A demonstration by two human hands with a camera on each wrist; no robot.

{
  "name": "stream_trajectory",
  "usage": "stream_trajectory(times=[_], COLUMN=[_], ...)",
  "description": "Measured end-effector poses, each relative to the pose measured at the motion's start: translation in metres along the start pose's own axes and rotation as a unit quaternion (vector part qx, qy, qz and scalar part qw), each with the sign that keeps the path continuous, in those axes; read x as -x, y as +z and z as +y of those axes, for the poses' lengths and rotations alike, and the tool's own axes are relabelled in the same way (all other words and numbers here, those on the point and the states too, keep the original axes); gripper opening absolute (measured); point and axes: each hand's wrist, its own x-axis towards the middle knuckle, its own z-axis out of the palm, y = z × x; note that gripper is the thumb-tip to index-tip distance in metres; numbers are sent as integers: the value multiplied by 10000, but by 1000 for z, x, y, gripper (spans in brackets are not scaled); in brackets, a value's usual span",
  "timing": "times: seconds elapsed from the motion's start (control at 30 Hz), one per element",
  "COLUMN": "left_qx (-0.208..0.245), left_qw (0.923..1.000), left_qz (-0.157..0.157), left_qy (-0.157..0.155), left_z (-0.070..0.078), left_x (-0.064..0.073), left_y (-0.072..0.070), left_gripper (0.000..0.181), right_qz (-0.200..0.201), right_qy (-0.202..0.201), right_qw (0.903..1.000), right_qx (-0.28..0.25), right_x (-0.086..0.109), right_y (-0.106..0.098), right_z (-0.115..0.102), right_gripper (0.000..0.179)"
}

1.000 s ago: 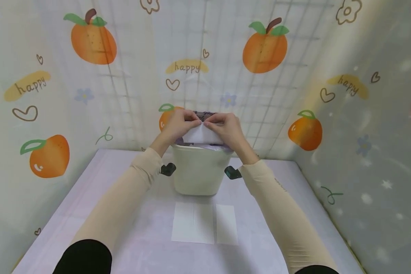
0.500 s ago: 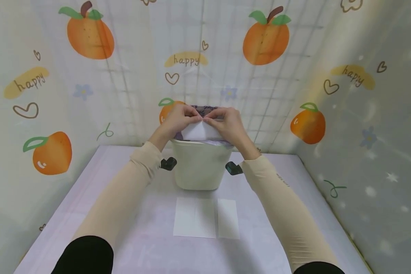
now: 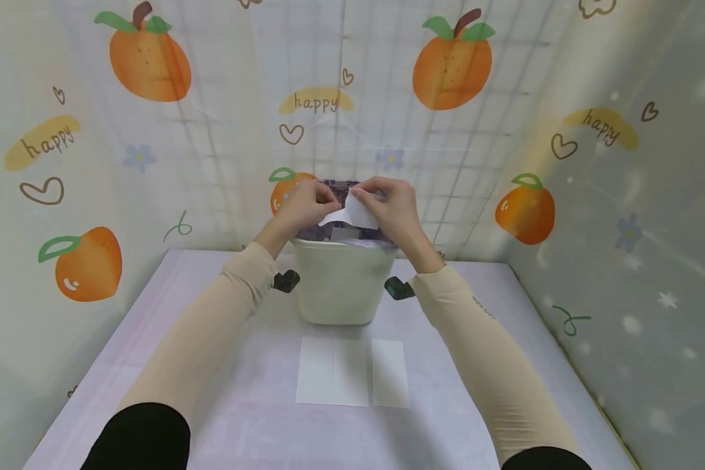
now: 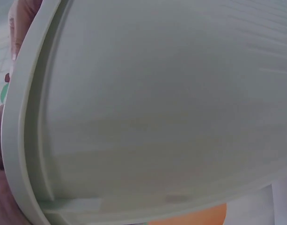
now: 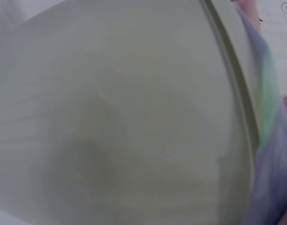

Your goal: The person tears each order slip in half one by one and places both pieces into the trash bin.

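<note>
Above a pale green bin (image 3: 343, 287), my left hand (image 3: 305, 203) and right hand (image 3: 395, 205) pinch a white sheet of paper (image 3: 360, 214) between thumbs and fingertips. The sheet is split from its top edge, its left part tipped lower than the right. A purple patterned liner (image 3: 309, 233) shows inside the bin, and a small pale patch lies below the sheet. The bin's outer wall (image 4: 143, 103) fills the left wrist view; only bits of hands show past its rim. In the right wrist view, a purple and green liner (image 5: 272, 154) folds over the rim.
Two white paper pieces lie side by side on the table (image 3: 229, 418) before the bin: a wider one (image 3: 331, 372) with a line down it and a narrower one (image 3: 390, 374). A curtain (image 3: 235, 163) printed with oranges hangs close behind the bin.
The paper has come apart between my fingertips from its top edge. My right hand has risen slightly with its part while the left part has tilted down. The head view has shifted slightly.
</note>
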Motion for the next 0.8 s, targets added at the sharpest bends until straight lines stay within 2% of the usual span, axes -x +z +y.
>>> stream_trajectory(times=[0.17,0.3,0.43,0.7,0.8], left_qx=[-514,-660,-684,-818,-1002], left_qw=[9984,9972,9967,9960,9945], left_qz=[47,-70,-221,-136,-41], left_qy=[237,335,372,318,317], left_z=[-2,1,3,1,-4], left_x=[-2,-2,0,-1,-4], left_y=[3,3,1,2,1], left_gripper=[13,12,12,10,12], right_qz=[573,925,1096,1396,1415], right_qy=[108,190,336,520,569], right_qw=[9957,9899,9856,9756,9763], right_qx=[-717,-1055,-1246,-1615,-1536], right_x=[1,1,0,-2,-6], right_y=[0,-2,-1,-1,2], right_z=[1,1,3,6,6], right_gripper=[22,23,23,21,22])
